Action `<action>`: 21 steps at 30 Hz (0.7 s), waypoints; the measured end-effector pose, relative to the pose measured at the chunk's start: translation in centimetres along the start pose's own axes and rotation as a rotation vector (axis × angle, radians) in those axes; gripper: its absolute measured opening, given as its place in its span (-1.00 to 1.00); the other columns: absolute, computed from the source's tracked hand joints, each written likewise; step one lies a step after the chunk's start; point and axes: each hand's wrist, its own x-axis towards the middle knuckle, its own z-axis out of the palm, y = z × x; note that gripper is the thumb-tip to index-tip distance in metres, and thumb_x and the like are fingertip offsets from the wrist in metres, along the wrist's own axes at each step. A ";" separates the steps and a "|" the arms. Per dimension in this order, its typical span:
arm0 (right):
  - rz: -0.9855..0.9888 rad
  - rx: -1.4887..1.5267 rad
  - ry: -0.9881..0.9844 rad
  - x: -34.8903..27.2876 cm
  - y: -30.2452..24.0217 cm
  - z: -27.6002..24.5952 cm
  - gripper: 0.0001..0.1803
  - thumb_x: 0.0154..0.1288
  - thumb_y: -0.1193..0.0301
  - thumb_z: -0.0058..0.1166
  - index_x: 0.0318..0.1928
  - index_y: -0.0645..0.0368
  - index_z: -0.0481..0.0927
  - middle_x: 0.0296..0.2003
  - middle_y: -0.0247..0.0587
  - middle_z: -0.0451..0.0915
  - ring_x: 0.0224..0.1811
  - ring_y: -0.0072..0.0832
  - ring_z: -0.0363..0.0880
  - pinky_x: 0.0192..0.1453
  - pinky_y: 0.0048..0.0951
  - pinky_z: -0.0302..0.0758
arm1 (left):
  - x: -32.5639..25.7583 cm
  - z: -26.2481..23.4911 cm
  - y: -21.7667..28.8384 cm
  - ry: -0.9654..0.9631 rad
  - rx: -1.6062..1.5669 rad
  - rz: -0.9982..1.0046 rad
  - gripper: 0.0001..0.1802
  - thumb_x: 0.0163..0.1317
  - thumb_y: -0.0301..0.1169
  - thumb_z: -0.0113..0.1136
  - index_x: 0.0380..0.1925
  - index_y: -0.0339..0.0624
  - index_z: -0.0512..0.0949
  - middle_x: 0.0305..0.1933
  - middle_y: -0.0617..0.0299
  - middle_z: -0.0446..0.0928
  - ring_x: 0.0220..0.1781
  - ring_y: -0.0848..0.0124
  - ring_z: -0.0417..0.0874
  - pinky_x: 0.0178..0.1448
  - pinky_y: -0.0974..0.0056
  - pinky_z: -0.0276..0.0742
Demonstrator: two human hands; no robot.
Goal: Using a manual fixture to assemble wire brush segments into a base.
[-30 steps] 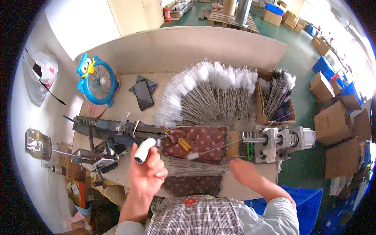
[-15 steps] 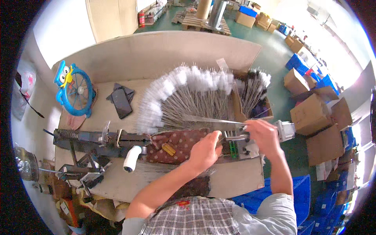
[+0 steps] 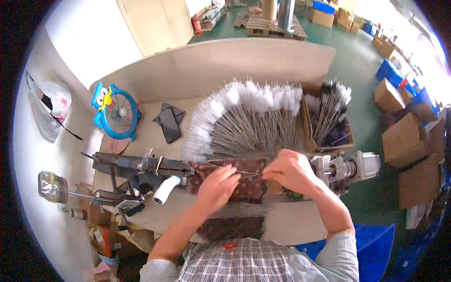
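My left hand (image 3: 217, 188) is over the brown dotted cloth (image 3: 251, 190), its fingers closed on a thin metal wire (image 3: 248, 174). The wire runs across to my right hand (image 3: 292, 170), which pinches it between thumb and fingers. To the left the wire extends past my left hand, toward a dark metal clamp (image 3: 176, 168). Beside the clamp sticks out a white handle (image 3: 166, 190). Just right of my right hand stands a metal machine with a motor (image 3: 366, 165). Behind both hands fan out many wire-stemmed brushes (image 3: 249, 123) with white bristle heads.
An open cardboard box (image 3: 307, 124) holds dark-tipped brushes at the back right. A phone (image 3: 169, 124) and a blue toy-faced fan (image 3: 118, 113) sit on the left of the table (image 3: 155, 101). A low board (image 3: 225, 63) borders the back. A blue crate (image 3: 371, 251) stands at lower right.
Both hands have moved left relative to the machine, my right hand coming away from it. The wire now stretches between them over the cloth. The whole view has shifted.
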 end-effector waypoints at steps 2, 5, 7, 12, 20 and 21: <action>-0.219 0.085 0.030 2.1 -1.6 1.1 -0.88 -0.02 0.26 0.16 -0.52 -0.01 0.63 -0.57 -0.34 0.55 -0.34 -0.31 0.50 -0.25 -0.29 0.47 | -3.3 -1.6 1.5 0.134 -0.080 -0.083 -0.74 0.12 -0.42 0.19 -0.15 -0.16 0.56 -0.14 0.12 0.58 -0.06 0.22 0.58 0.04 0.21 0.50; -0.356 0.156 0.034 5.2 -3.5 4.1 -0.85 -0.07 0.27 0.22 -0.50 0.04 0.64 -0.55 -0.37 0.57 -0.39 -0.37 0.47 -0.29 -0.36 0.46 | -6.4 -3.2 2.8 0.153 -0.282 -0.484 -0.78 0.16 -0.45 0.16 -0.17 -0.21 0.56 -0.27 0.14 0.60 -0.21 0.30 0.63 -0.07 0.23 0.54; -0.383 0.161 0.038 6.9 -4.8 6.2 -0.88 -0.07 0.30 0.19 -0.53 0.04 0.61 -0.56 -0.37 0.54 -0.37 -0.36 0.45 -0.31 -0.32 0.46 | -7.7 -3.6 2.4 0.244 -0.566 -0.737 -0.81 0.17 -0.45 0.15 -0.21 -0.23 0.57 -0.30 0.15 0.61 -0.24 0.34 0.63 -0.12 0.26 0.54; -0.421 -0.049 0.164 8.8 -6.6 11.6 -0.87 -0.13 0.36 0.13 -0.67 0.06 0.48 -0.57 -0.37 0.47 -0.33 -0.31 0.44 -0.29 -0.32 0.47 | -9.4 -5.7 -0.4 0.472 -1.053 -1.121 -0.71 0.25 -0.21 0.08 -0.29 -0.24 0.56 -0.41 0.17 0.55 -0.40 0.34 0.59 -0.27 0.23 0.54; -0.315 -0.150 0.078 9.6 -7.6 12.2 -0.96 -0.13 0.43 0.08 -0.62 0.08 0.53 -0.55 -0.35 0.52 -0.30 -0.30 0.47 -0.29 -0.29 0.48 | -5.3 -5.4 -0.1 0.116 -0.776 -0.998 -0.53 0.17 0.01 0.11 -0.54 -0.22 0.63 -0.54 0.16 0.59 -0.50 0.41 0.58 -0.38 0.36 0.46; -0.319 -0.131 0.070 9.5 -8.1 11.6 -0.92 -0.14 0.37 0.11 -0.62 0.08 0.54 -0.55 -0.35 0.53 -0.31 -0.30 0.48 -0.28 -0.29 0.48 | -6.9 -3.4 -2.0 0.102 -0.679 -0.972 -0.53 0.14 -0.02 0.16 -0.61 -0.24 0.62 -0.60 0.18 0.57 -0.54 0.41 0.56 -0.39 0.37 0.44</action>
